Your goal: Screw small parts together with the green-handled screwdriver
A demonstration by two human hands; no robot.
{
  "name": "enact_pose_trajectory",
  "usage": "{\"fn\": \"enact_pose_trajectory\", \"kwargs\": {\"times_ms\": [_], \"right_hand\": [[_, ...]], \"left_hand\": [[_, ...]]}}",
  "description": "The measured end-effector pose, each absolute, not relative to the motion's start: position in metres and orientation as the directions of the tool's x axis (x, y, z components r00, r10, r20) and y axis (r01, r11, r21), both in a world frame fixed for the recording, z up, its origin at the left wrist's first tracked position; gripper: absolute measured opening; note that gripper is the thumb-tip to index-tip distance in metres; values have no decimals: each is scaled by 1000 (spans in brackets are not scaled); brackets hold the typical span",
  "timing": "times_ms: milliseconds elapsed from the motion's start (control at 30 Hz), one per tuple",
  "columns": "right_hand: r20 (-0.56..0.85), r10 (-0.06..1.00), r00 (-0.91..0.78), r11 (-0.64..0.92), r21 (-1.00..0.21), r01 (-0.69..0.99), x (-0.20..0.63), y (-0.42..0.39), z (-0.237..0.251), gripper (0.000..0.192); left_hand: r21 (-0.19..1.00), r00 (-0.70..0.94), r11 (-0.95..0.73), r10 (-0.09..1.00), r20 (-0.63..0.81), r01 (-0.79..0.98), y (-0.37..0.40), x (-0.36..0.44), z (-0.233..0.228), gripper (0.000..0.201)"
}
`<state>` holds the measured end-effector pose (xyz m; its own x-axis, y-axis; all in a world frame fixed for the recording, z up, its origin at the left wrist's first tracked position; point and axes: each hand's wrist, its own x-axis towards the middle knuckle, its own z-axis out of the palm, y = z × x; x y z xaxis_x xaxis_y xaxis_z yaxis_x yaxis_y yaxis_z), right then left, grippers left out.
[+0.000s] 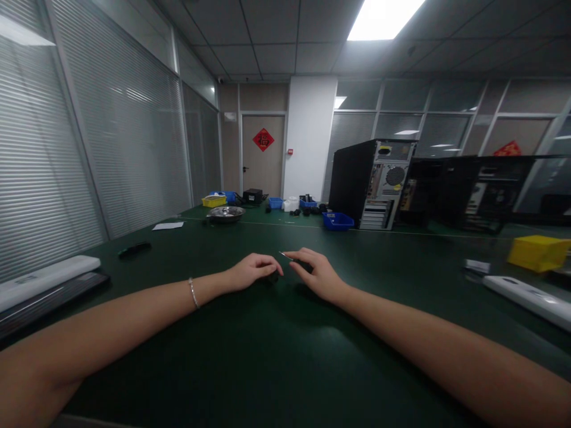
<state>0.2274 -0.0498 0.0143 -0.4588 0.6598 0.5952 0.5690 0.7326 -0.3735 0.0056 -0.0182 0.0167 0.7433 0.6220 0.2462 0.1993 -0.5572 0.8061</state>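
Just above the dark green table (196, 368), my left hand (252, 271) is closed with its fingers curled around a small black part (271, 277). Most of that part is hidden under the fingers, so its kind does not show. To its right, my right hand (319, 274) pinches a thin silver tool (286, 256) between thumb and fingers. The tool's slim end points left toward my left hand, and a gap shows between the two hands. Whether the tool is tweezers or a blade is too small to tell.
A black computer tower (357, 178) stands at the back right, beside a blue tray (338, 222). Further left are a round metal dish (226, 214) and a yellow basket (214, 201). A yellow box (539, 252) lies far right; a long white device (49, 279) lies left.
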Motion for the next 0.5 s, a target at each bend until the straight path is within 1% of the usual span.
{"fn": "enact_pose_trajectory", "kwargs": {"times_ms": [67, 100, 300, 400, 500], "right_hand": [[597, 652, -468, 742, -372, 558, 228, -50, 14, 30], [597, 649, -472, 745, -372, 553, 228, -50, 14, 30], [588, 651, -481, 745, -370, 555, 227, -52, 16, 30], [590, 652, -476, 743, -369, 559, 226, -52, 17, 29], [589, 652, -478, 744, -372, 555, 227, -52, 17, 29]], "left_hand": [[707, 810, -670, 532, 244, 227, -22, 7, 19, 27], [662, 828, -711, 504, 244, 237, -24, 7, 20, 28], [477, 881, -825, 433, 192, 302, -28, 9, 21, 31], [453, 880, -841, 424, 212, 296, -29, 9, 21, 32], [483, 848, -820, 466, 254, 306, -33, 9, 22, 33]]}}
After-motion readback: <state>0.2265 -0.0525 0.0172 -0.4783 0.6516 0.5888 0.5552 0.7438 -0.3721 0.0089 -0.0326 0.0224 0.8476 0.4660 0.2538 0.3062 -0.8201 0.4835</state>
